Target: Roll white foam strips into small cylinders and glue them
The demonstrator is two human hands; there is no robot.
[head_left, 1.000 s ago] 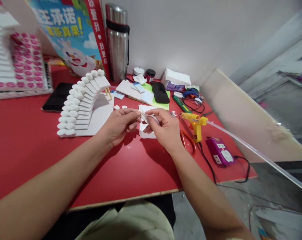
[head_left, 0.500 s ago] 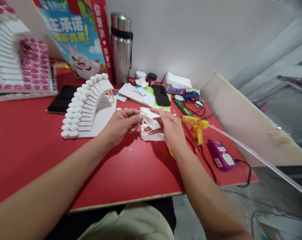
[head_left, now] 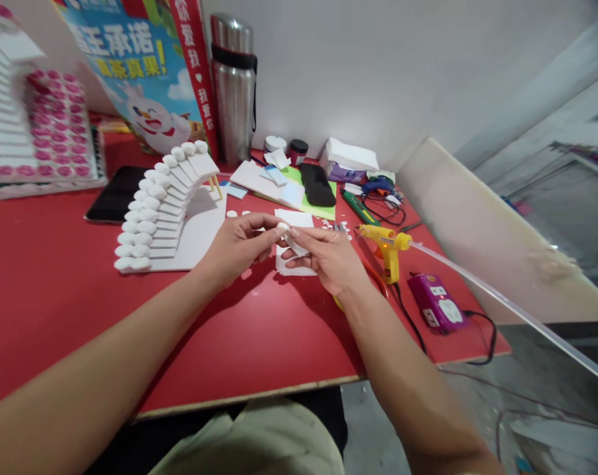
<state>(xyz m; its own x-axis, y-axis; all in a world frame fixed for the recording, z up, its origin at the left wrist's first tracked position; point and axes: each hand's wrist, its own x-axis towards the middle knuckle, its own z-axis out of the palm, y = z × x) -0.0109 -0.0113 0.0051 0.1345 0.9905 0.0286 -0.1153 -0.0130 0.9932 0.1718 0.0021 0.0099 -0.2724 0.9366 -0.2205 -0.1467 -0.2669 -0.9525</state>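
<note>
My left hand [head_left: 239, 247] and my right hand [head_left: 329, 258] meet above the red table [head_left: 56, 290]. Both pinch a small white foam piece [head_left: 285, 232] between fingertips. A white foam sheet [head_left: 295, 258] lies flat under the hands. To the left stands a white foam staircase model [head_left: 165, 204] with round white knobs along its edge. Two loose white discs [head_left: 237, 213] rest beside it.
A yellow glue gun [head_left: 388, 247] with a long clear stick lies right of my hands, beside red scissors [head_left: 365, 257] and a purple power strip [head_left: 435, 300]. A steel flask [head_left: 233, 86], a poster, a black phone [head_left: 113, 192] and foam scraps stand behind. A pink-dotted model [head_left: 41, 125] sits far left.
The white strip that hung loose between my hands is now drawn in, and my right fingers have closed up to my left fingertips on the small piece.
</note>
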